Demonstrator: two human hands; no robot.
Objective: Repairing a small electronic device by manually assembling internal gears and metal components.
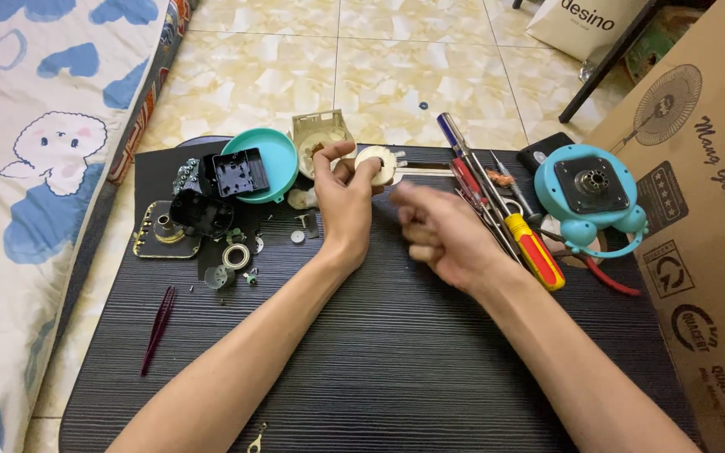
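One small round cream plastic gear part [377, 162] sits pinched in the left hand [344, 201], raised above the dark wood-grain desk [396, 352]; judged light, rigid, brittle-toothed; grip its rim; right hand [438, 235] beside it, loosely curled, blurred, empty.

Single head view — looks steeply down, close over dark table [396, 369].

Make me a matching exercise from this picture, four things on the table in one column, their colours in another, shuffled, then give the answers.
Things:
1. bowl
2. tweezers
3. screwdriver handle
4. round part in the left hand

Colours:
A. red and yellow
B. cream white
C. teal
D. dark maroon

Pairs: 1-C, 2-D, 3-A, 4-B
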